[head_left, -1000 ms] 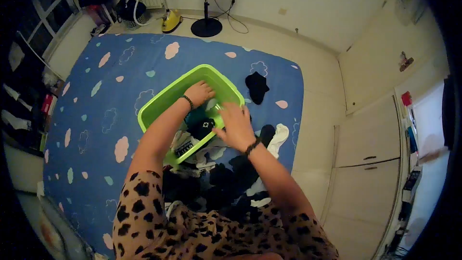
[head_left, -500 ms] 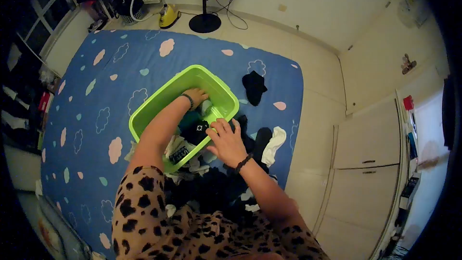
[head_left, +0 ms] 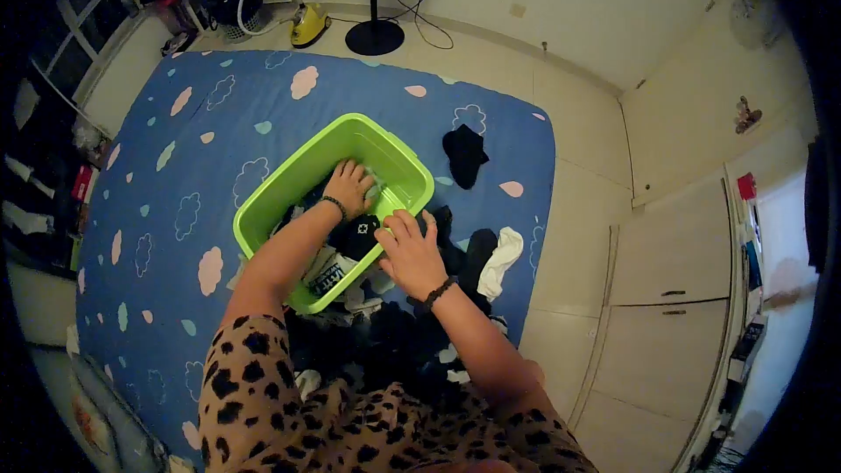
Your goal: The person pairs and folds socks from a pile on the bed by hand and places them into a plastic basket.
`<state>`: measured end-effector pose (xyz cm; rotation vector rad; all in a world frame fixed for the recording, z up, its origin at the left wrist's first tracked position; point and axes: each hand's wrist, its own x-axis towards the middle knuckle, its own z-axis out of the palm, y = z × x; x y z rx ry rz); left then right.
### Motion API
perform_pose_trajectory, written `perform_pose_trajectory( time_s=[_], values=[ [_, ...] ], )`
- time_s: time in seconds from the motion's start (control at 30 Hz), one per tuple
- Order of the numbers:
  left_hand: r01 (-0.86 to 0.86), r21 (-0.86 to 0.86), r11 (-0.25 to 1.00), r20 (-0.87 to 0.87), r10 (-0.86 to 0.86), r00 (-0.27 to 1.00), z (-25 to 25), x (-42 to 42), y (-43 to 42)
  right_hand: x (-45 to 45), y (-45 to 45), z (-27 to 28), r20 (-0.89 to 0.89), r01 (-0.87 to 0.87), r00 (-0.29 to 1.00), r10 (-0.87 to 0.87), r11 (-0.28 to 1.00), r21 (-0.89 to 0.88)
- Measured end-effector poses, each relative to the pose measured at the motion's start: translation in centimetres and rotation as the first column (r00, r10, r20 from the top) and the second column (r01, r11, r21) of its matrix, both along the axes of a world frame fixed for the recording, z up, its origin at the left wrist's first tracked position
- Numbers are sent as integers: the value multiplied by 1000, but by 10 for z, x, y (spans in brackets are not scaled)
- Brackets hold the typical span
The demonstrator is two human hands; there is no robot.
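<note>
A green plastic basket (head_left: pixel 302 162) stands on the blue bed sheet with dark and light clothing inside. Inside it, my left hand (head_left: pixel 349 187) rests on the clothes with its fingers spread, beside a pale green item (head_left: pixel 373 191). Near that hand lie a black item with a white mark (head_left: pixel 357 236) and a white piece with black lettering (head_left: pixel 326 270). My right hand (head_left: pixel 409 254) has its fingers hooked over the basket's near right rim, gripping it. Dark socks and clothes (head_left: pixel 377 342) are heaped between the basket and my body.
A black sock bundle (head_left: pixel 465 156) lies on the bed (head_left: pixel 166 236) right of the basket, with a white sock (head_left: pixel 501 263) nearer me. Beyond the bed stand a fan base (head_left: pixel 375 37) and a yellow appliance (head_left: pixel 309 26). Cabinets (head_left: pixel 670 254) line the right side.
My left hand has shifted toward me within the basket over the clothes. My right hand has come down onto the near rim. The basket sits slightly further left in view than at first.
</note>
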<state>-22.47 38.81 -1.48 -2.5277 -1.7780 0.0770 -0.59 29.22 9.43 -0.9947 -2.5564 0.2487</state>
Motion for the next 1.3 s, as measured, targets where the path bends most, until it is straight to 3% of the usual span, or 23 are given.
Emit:
perform_pose_trajectory(
  time_s=[0.17, 0.23, 0.27, 0.33, 0.4, 0.47, 0.53, 0.6, 0.63, 0.67, 0.73, 0.77, 0.83, 0.87, 0.93, 0.97, 1.17, 1.3],
  values=[
    [7, -222, 975, -88, -27, 996, 28, -9, 28, -5, -2, 0, -18, 8, 1000, -8, 1000, -5],
    [20, -590, 807, -50, -61, 997, 46, -15, 55, -4, -3, -1, -7, 15, 1000, -15, 1000, -11],
    [14, -589, 808, -46, -52, 998, 37, -14, 52, -4, -3, 0, -4, 6, 1000, -6, 1000, -9],
    [309, -267, 913, -242, -374, 895, 16, -8, 47, -5, -3, 3, 22, 21, 1000, -20, 999, -33],
    [318, -237, 918, -206, -367, 907, 10, -7, 41, -4, -3, -2, 5, 17, 1000, -17, 1000, 0],
    [203, -22, 979, 61, -202, 978, -10, -15, 41, -3, -2, -3, -3, 20, 1000, -20, 1000, 20],
    [137, -30, 990, 65, -135, 989, 41, -2, 30, -3, -5, -2, -11, 25, 1000, -25, 1000, 7],
    [-34, -40, 999, 163, 40, 986, 88, 5, 22, -3, -5, -1, -6, 23, 1000, -23, 1000, -4],
    [3, 63, 998, 334, -24, 942, 74, -5, 27, -3, -5, 0, -1, 23, 1000, -23, 1000, -1],
    [1, 64, 998, 330, -22, 944, 69, -9, 28, -4, -4, 0, -6, 20, 1000, -20, 1000, 1],
    [-181, -105, 978, 617, 206, 760, 54, -15, 29, -5, -5, 2, -21, 28, 999, -28, 999, -15],
    [-182, -99, 978, 618, 204, 760, 40, -18, 28, -6, -6, 1, -21, 27, 999, -27, 1000, -10],
    [-272, -107, 956, 379, 292, 878, 14, -16, 30, -6, -5, -1, -8, 36, 999, -36, 999, 9],
    [-263, -104, 959, 385, 283, 878, 12, -12, 38, -5, -1, -1, -2, 45, 999, -44, 999, 14],
    [-381, -220, 898, 160, 418, 894, 19, 3, 37, -3, -4, 4, -21, 18, 1000, -17, 1000, 20],
    [-348, -217, 912, 75, 371, 925, 7, 1, 45, -4, -4, 4, -15, 20, 1000, -20, 1000, 16],
    [-485, -188, 854, 6, 495, 869, -17, 6, 52, -6, 1, 5, 49, 35, 998, -36, 999, 28],
    [-519, -245, 819, 42, 544, 838, 24, 17, 27, -7, 1, 4, 90, 36, 995, -37, 999, 9]
  ],
)
